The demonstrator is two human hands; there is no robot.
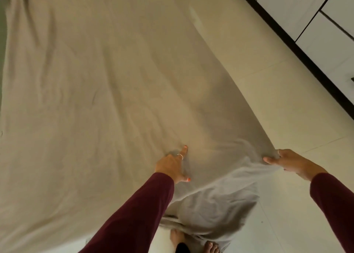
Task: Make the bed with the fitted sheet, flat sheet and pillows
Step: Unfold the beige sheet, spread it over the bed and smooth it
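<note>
A beige sheet (95, 80) lies spread over the bed and fills most of the view, with soft wrinkles. Its near right corner hangs off the bed in loose folds toward the floor. My left hand (175, 165) rests on the sheet near that corner, index finger stretched forward and pressing the cloth down. My right hand (291, 162) is out past the bed's side and grips the sheet's edge, pulling it taut to the right. Both arms wear dark red sleeves. No pillows are in view.
Pale floor tiles (287, 118) run along the bed's right side. White cabinet doors with a dark base strip (298, 47) stand at the upper right. My bare feet (193, 243) stand on the floor below the hanging cloth. Green fabric (2, 42) shows at the left edge.
</note>
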